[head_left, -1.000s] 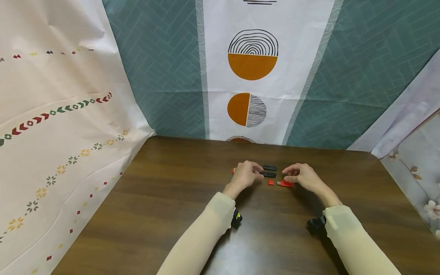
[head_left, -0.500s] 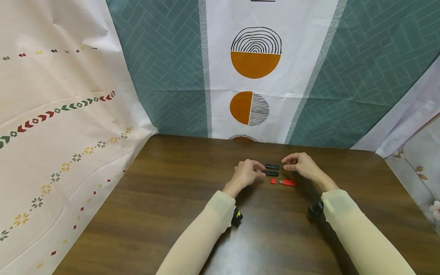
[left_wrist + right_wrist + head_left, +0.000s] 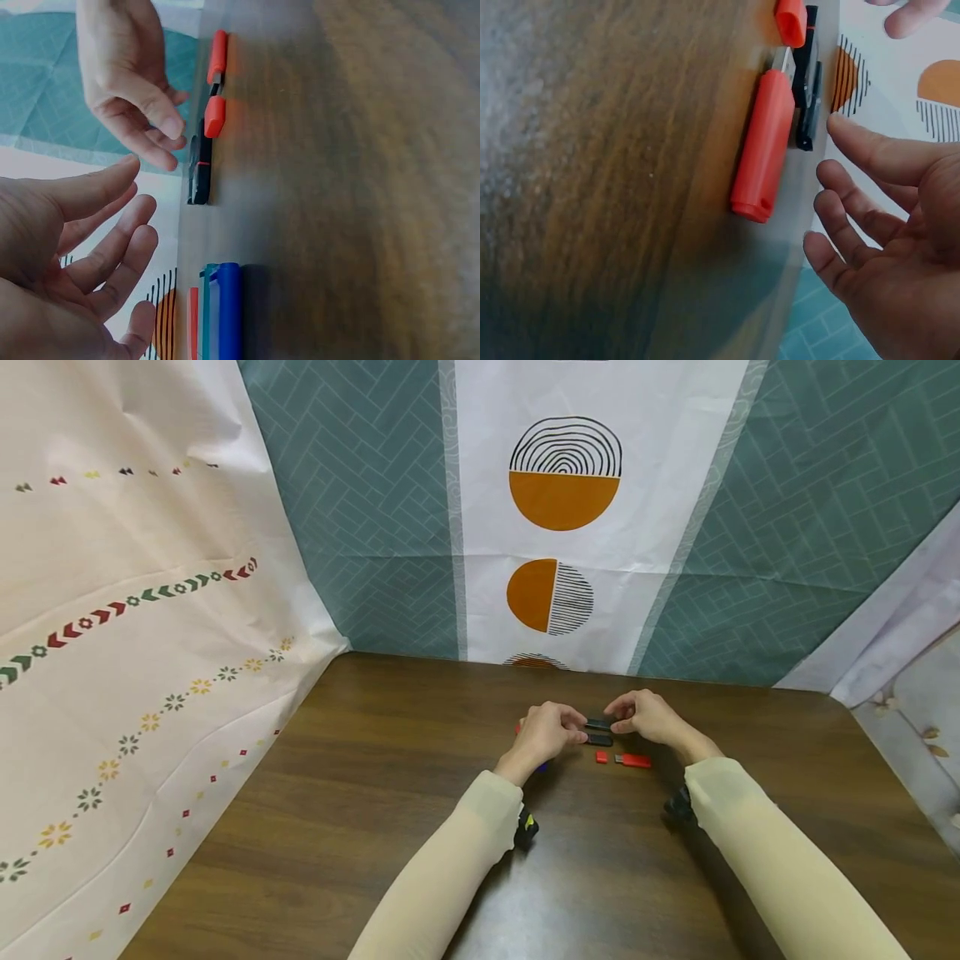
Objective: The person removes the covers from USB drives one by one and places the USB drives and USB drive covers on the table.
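My left hand (image 3: 545, 733) hovers at the left ends of two black sticks, fingers loosely bent with nothing between them. At the far black stick (image 3: 597, 724), the fingertips of my right hand (image 3: 645, 718) come close to its right end. The near black stick (image 3: 599, 740) lies parallel to it. Closer to me lies a red USB stick (image 3: 637, 761), its metal plug bare and pointing left. Its small red cap (image 3: 602, 757) sits apart, just beyond the plug. In the right wrist view, the red USB stick (image 3: 763, 146) is below my relaxed right fingers.
Blue (image 3: 229, 311), teal (image 3: 208, 300) and red (image 3: 193, 322) slim objects lie on the table left of the black sticks, mostly hidden behind my left hand in the head view. The brown wooden table (image 3: 360, 810) ends at a patterned cloth backdrop (image 3: 375, 552).
My right hand has moved left and away from the red USB stick, to beside the black sticks. My left hand stays near their left ends. The view has shifted slightly.
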`<state>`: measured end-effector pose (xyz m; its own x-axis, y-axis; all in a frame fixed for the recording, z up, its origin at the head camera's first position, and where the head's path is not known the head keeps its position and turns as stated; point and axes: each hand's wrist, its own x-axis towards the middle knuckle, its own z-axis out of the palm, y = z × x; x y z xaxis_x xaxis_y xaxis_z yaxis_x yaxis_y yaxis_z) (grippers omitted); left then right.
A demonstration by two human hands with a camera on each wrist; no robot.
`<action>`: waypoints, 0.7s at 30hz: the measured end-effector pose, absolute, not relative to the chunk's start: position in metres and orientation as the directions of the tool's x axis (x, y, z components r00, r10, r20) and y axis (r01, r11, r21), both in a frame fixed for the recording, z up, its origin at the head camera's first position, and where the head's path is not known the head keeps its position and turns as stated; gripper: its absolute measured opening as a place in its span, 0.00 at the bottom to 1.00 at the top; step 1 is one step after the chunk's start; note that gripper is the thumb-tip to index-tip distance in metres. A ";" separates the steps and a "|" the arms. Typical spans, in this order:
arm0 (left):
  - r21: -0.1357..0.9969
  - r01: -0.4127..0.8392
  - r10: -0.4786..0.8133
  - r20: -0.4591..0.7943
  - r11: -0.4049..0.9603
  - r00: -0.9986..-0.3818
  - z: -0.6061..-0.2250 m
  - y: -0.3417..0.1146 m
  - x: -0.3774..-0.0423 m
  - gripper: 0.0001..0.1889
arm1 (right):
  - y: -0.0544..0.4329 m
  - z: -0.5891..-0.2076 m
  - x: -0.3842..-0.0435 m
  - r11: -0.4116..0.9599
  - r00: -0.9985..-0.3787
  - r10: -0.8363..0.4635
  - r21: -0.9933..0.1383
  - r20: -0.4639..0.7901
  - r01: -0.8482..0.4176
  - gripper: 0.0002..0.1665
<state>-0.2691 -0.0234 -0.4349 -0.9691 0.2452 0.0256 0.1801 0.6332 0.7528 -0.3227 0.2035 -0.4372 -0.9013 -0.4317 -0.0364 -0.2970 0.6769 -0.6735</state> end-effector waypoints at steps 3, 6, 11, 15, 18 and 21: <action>0.755 0.184 0.247 0.030 0.629 -0.969 -0.435 -0.021 -0.272 0.12 | 0.203 -0.441 -0.325 0.673 -0.895 -0.444 -0.674 -0.042 -0.303 0.17; 0.758 0.181 0.246 0.027 0.627 -0.969 -0.436 -0.019 -0.275 0.12 | 0.203 -0.443 -0.327 0.677 -0.891 -0.452 -0.668 -0.047 -0.308 0.17; 0.761 0.166 0.237 0.016 0.628 -0.971 -0.436 -0.020 -0.277 0.11 | 0.200 -0.449 -0.330 0.691 -0.886 -0.460 -0.649 -0.056 -0.318 0.16; 0.760 0.162 0.232 0.015 0.629 -0.973 -0.435 -0.022 -0.277 0.11 | 0.197 -0.450 -0.331 0.702 -0.883 -0.467 -0.628 -0.049 -0.336 0.15; 0.758 0.166 0.234 0.018 0.631 -0.972 -0.435 -0.022 -0.279 0.11 | 0.195 -0.450 -0.331 0.711 -0.882 -0.470 -0.608 -0.038 -0.353 0.14; 0.762 0.167 0.236 0.019 0.626 -0.972 -0.435 -0.022 -0.281 0.12 | 0.193 -0.450 -0.332 0.715 -0.880 -0.474 -0.597 -0.031 -0.364 0.12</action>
<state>-0.2806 -0.0224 -0.4354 -0.9717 0.2356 0.0192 0.1667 0.6255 0.7622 -0.3323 0.1933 -0.4498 -0.8799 -0.4742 -0.0310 -0.3641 0.7146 -0.5973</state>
